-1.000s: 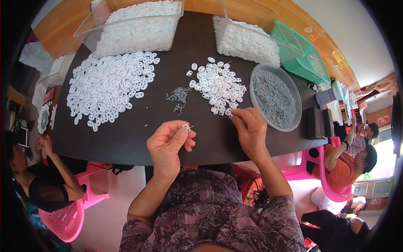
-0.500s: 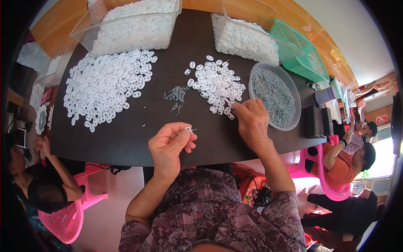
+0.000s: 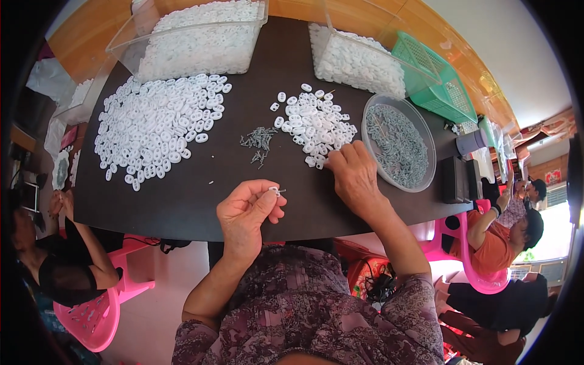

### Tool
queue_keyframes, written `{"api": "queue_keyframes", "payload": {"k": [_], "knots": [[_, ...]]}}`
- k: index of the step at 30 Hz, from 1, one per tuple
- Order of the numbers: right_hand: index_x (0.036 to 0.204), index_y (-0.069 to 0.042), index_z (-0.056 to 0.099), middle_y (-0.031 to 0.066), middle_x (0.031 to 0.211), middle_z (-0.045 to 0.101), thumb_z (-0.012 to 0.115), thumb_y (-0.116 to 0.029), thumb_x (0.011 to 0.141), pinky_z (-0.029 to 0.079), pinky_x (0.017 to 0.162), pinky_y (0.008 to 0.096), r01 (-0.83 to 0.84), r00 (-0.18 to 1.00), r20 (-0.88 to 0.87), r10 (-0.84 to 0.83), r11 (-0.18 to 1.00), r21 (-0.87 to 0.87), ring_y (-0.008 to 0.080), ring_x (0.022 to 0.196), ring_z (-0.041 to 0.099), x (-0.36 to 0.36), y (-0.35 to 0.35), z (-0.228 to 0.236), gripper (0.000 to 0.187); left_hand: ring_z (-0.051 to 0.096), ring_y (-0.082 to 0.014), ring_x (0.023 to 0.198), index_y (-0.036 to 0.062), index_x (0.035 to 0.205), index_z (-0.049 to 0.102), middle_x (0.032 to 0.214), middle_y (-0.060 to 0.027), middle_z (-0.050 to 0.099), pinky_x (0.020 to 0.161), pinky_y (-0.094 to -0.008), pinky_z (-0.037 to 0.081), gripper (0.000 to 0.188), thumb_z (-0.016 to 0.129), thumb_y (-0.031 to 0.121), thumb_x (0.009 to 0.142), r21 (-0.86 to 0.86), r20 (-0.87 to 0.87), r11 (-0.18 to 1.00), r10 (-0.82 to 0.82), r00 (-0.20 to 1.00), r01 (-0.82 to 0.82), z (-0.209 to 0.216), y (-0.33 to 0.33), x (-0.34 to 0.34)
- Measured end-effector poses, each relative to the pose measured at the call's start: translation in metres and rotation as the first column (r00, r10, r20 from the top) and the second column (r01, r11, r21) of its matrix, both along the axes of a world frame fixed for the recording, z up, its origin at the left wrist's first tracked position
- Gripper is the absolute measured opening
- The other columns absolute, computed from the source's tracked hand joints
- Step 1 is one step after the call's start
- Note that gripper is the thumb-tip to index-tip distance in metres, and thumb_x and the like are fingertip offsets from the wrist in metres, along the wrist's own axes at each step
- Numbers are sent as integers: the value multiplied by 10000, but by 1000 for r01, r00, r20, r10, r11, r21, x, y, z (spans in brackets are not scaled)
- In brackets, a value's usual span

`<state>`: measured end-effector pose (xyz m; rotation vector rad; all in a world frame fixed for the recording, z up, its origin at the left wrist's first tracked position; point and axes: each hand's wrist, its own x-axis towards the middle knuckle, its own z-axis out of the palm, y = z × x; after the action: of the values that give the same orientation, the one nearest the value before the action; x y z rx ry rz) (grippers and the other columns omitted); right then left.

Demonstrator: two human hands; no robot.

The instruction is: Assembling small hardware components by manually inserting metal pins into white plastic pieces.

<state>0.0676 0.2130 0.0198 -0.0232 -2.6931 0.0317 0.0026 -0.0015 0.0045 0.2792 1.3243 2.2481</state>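
Here the left hand [image 3: 246,213] is raised just above the near edge of the dark table [image 3: 201,201], its fingers curled in, thumb and forefinger pinching a small white ring [image 3: 274,191] with a thin metal pin poking out to the right of it. The right hand [image 3: 354,176] lies knuckles up on the table, fingers bent and their tips pressed at the near edge of the small pile [image 3: 316,125] of white rings; whether it has one pinched I cannot tell, since the fingertips are hidden under the hand.

Just left of the small pile sits a little heap of grey pins [image 3: 258,143], well apart from both hands. To the right of the right hand, close beside it, stands a round clear bowl [image 3: 426,176] full of more grey pins. A far larger pile [image 3: 155,125] of white rings spreads over the left half of the table. At the far edge stand two clear tubs heaped with white pieces, the left tub [image 3: 121,52] and the right tub [image 3: 328,18], and beside the right one a green basket [image 3: 435,79].

Other people sit about on pink chairs: one [image 3: 61,267] at the left of the table, others [image 3: 511,231] at the right
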Motion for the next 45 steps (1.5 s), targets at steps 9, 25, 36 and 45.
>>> {"api": "queue_keyframes", "payload": {"k": [9,25,36,45], "knots": [[874,-8,622,66,753,624,600,-94,885,441,580,282,73,997,35,-69,697,-713,166,669,570,1,-17,19,90,592,-118,588,-43,961,630,780,-118,665,529,-229,458,132,608,75,905,-24,16,1000,8,1000,-8,3,3,1],[1042,7,636,26,814,647,614,-127,891,434,616,199,166,980,147,131,-140,-976,61,722,583,-17,-59,13,202,594,-77,652,-15,1111,592,842,-79,666,564,-187,456,205,580,76,929,2,-58,998,58,997,-58,3,-7,3],[1061,31,626,48,865,666,613,-69,892,449,628,197,43,998,37,49,-143,-989,77,741,607,-16,-79,6,197,591,-66,691,6,1115,617,875,-46,660,579,-180,452,198,584,57,927,-65,-90,988,137,986,-143,5,-6,10],[1044,26,639,46,875,676,627,-67,886,457,637,193,-14,999,-20,40,-136,-991,76,749,614,-16,-85,2,184,587,-59,682,6,1094,622,864,-39,659,571,-176,450,184,595,53,918,-112,-83,981,153,985,-161,4,-6,10]]}}
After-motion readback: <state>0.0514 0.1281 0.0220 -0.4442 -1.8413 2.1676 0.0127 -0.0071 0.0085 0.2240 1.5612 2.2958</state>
